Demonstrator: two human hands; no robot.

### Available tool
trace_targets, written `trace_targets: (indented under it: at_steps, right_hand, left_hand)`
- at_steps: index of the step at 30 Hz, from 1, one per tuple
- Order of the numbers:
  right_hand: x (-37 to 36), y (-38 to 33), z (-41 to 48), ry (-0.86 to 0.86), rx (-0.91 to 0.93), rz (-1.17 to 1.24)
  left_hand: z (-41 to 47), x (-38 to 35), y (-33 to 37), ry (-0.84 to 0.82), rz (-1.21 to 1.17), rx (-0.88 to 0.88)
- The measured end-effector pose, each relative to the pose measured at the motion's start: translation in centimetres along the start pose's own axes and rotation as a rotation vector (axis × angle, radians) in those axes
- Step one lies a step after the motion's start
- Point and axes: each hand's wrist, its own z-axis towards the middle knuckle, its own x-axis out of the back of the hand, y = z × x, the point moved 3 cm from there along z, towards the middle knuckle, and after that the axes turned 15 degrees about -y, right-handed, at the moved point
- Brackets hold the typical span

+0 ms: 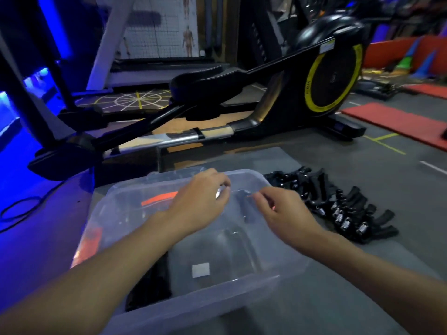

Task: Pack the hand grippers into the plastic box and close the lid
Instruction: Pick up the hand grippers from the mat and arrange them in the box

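Observation:
A clear plastic box (285,240) with orange latches sits on the floor in front of me, blurred by motion. Both hands hover over its far half. My left hand (200,201) has its fingers curled around something with a shiny metal coil, apparently one hand gripper. My right hand (285,211) pinches thumb and forefinger close to it; what it holds is too blurred to tell. A dark handle shape shows between the hands. A pile of several black hand grippers (338,204) with steel springs lies on the floor right of the box. I cannot tell where the lid is.
A black elliptical trainer (266,93) with a yellow-ringed flywheel stands just behind the box. Red mats (399,124) lie at the right. A cable (21,209) loops on the blue-lit floor at the left. A white sticker (200,269) shows on the box's clear plastic.

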Motion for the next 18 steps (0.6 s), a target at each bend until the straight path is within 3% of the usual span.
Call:
trace_targets:
  at_steps: [3,11,18]
  right_hand:
    - [3.5,5.3,0.0,0.113,-0.148,-0.017]
    - [5.2,23.7,0.2,-0.072,-0.616,-0.115]
    - [3.9,32.3,0.6,0.062,-0.775,0.0]
  left_hand:
    - [3.5,-1.6,4.6,-0.054,0.015,-0.075]
    - [11.9,-9.9,9.5,-0.273,0.179,0.002]
    - [13.4,-12.7,8.6,-0.35,0.308,0.054]
